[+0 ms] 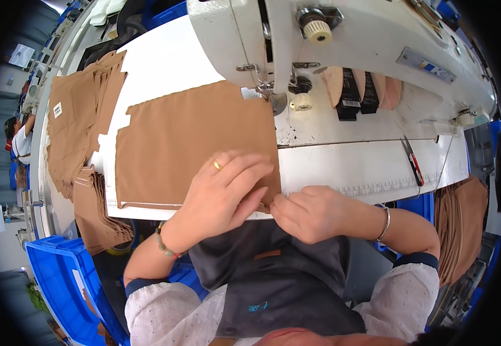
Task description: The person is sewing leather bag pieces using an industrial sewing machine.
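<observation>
A brown fabric panel (187,138) lies flat on the white sewing table (164,63), its far corner under the needle of a white sewing machine (343,40). My left hand (224,187), with a gold ring, presses flat on the panel's near right part. My right hand (305,210), with a bangle at the wrist, pinches the panel's near right corner at the table's front edge.
A stack of brown cut pieces (77,115) lies at the table's left, more hang over its edge (97,216). A blue bin (66,282) stands lower left. Red-handled snips (413,161) rest on the machine bed; labels (357,89) lie behind. Brown pieces (464,225) pile at the right.
</observation>
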`<state>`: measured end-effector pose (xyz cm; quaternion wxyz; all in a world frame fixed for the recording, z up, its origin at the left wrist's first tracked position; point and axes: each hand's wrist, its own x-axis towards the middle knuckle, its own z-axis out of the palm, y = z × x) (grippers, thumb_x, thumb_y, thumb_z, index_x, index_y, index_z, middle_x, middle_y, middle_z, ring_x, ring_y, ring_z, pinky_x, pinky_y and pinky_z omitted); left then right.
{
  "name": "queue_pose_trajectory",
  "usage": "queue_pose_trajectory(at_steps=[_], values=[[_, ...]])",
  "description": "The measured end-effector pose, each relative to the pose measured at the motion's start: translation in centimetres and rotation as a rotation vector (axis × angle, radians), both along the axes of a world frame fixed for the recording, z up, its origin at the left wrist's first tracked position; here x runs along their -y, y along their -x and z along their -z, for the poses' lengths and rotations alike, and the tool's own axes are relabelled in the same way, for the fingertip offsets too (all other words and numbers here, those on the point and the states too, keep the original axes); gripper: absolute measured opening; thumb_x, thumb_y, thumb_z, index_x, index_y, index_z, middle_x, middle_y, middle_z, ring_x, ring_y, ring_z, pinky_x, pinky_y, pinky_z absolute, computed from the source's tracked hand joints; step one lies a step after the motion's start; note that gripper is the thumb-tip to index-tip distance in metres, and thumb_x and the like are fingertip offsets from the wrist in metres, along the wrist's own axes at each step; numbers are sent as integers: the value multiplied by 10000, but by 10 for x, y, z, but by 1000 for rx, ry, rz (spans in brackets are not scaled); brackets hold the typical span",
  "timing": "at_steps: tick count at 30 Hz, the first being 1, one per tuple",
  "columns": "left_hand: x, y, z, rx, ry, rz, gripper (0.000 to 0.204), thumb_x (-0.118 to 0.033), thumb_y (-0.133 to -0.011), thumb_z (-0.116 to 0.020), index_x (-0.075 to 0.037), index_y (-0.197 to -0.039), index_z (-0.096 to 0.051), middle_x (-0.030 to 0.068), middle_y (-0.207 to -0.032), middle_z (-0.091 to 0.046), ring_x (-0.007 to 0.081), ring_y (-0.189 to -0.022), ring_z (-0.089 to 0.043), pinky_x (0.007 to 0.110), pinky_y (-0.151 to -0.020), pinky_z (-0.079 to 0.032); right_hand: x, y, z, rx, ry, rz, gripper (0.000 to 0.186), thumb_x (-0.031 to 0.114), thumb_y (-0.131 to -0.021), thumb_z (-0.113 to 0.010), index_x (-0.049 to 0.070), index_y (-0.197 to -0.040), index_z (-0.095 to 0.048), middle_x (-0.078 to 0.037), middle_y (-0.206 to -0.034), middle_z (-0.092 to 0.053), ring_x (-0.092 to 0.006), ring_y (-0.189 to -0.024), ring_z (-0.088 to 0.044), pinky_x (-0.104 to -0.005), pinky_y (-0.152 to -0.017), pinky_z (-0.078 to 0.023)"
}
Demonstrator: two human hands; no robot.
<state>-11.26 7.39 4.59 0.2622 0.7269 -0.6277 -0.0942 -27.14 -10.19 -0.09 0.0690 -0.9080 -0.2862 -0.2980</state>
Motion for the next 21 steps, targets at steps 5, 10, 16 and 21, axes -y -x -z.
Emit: queue_pose_trajectory(at_steps=[5,10,16,21], values=[[4,-6,22,153,-100,-28,606,-349,-822,-803,-99,-1341,-617,85,-1479,-524,338,-1433,-420,646,-1155,-261,2,1,2,1,6,13,94,132,-755,-658,40,-770,-642,-28,-734,-547,-103,-564,-504,-241,-462,-378],[12,-16,22,159,-81,-36,563,-346,-827,-801,-121,-1318,-643,81,-1454,-548,347,-1408,-448,658,-1141,-278,8,-9,3,57,-10,21,83,130,-746,-659,57,-754,-621,-22,-717,-518,-101,-541,-494,-240,-455,-380],[27,-36,24,137,-64,-32,512,-303,-833,-806,-124,-1290,-662,72,-1442,-558,347,-1402,-455,664,-1147,-262,21,-25,7,32,-31,46,111,146,-728,-663,77,-741,-576,-12,-685,-455,-105,-525,-493,-251,-445,-395],[39,-51,29,127,-17,-39,457,-305,-840,-794,-127,-1247,-685,64,-1405,-579,331,-1389,-464,705,-1118,-277,33,-40,13,15,-65,35,115,135,-744,-671,73,-747,-574,-14,-670,-438,-116,-506,-513,-274,-438,-434]])
